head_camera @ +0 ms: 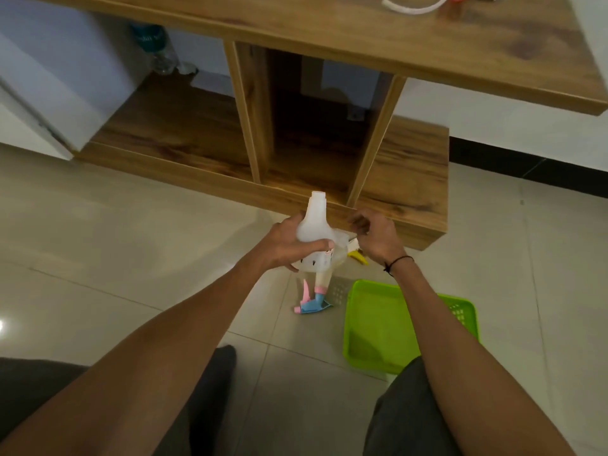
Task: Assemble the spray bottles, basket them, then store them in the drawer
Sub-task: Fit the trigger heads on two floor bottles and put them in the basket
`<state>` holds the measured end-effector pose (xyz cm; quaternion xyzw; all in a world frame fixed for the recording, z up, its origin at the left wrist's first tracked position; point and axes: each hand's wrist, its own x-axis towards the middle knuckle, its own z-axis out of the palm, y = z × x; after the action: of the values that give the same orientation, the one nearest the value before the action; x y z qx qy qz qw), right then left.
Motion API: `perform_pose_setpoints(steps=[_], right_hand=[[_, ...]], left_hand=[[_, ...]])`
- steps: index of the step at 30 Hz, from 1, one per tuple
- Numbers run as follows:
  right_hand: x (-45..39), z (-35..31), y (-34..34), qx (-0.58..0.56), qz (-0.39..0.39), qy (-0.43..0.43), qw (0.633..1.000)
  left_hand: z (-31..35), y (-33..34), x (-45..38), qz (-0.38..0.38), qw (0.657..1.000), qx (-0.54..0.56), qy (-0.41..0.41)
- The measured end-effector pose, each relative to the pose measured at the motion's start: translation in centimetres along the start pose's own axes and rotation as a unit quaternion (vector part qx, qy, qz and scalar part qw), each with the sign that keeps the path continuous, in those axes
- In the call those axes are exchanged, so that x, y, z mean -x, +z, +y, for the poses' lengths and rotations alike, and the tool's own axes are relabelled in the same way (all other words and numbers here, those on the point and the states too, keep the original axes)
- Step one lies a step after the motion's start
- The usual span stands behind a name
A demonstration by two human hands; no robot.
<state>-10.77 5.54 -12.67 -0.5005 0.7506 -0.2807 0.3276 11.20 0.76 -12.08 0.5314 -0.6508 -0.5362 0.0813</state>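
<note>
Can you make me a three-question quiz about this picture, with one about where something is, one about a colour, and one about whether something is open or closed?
1. Where is the basket?
A. on the floor
B. on the wooden shelf
C. in the person's lap

2. What colour is the basket?
A. red
B. green
C. black

3. How is the top of the bottle in the left hand?
A. closed with a blue sprayer
B. covered by a lid
C. open, with nothing on it

Answers:
1. A, it sits on the tiles beside the right arm.
2. B, its walls are bright green.
3. C, the neck is bare, and a blue and pink sprayer lies on the floor below.
</note>
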Motion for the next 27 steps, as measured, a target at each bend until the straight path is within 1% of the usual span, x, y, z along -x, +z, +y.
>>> perform_pose_setpoints(steps=[1,4,7,9,13,15,19,22,24,27], right_hand=[[-0.2,0.7,-0.5,0.015,0.005,0.009,1.0],[-0.6,2.9,-0.9,0.057,-0.012,0.051,0.997],[-1.2,4.8,0.1,0.132,-0.048,0.082,0.987],[-1.2,5.5,1.1,0.177,-0.057,0.099,0.978],[-0.7,5.7,2.7,0.299,-0.043,0.078,0.95],[-0.8,5.4,3.1,0.339,-0.028,0.078,0.937],[-0.6,4.8,3.5,0.373,-0.022,0.093,0.923],[-0.2,4.7,2.8,0.403,-0.022,0.084,0.911],[-0.1,4.0,1.9,0.403,-0.011,0.077,0.912],[0.6,2.3,0.3,0.383,0.03,0.066,0.921]], left_hand=[[0.1,0.2,0.0,-0.006,1.0,-0.008,0.004],[0.4,1.0,0.1,-0.017,0.999,-0.026,0.013],[0.6,1.5,0.0,-0.021,0.999,-0.033,0.019],[0.6,1.7,-0.2,-0.026,0.999,-0.038,0.022],[0.2,1.9,-0.1,-0.033,0.998,-0.046,0.028],[-0.2,2.0,-0.2,-0.037,0.998,-0.046,0.025],[-0.6,2.2,-0.2,-0.041,0.997,-0.062,0.033],[-0.2,2.4,-0.2,-0.052,0.995,-0.07,0.047],[0.1,2.6,-0.2,-0.062,0.994,-0.076,0.051],[0.8,2.9,-0.2,-0.059,0.993,-0.079,0.063]])
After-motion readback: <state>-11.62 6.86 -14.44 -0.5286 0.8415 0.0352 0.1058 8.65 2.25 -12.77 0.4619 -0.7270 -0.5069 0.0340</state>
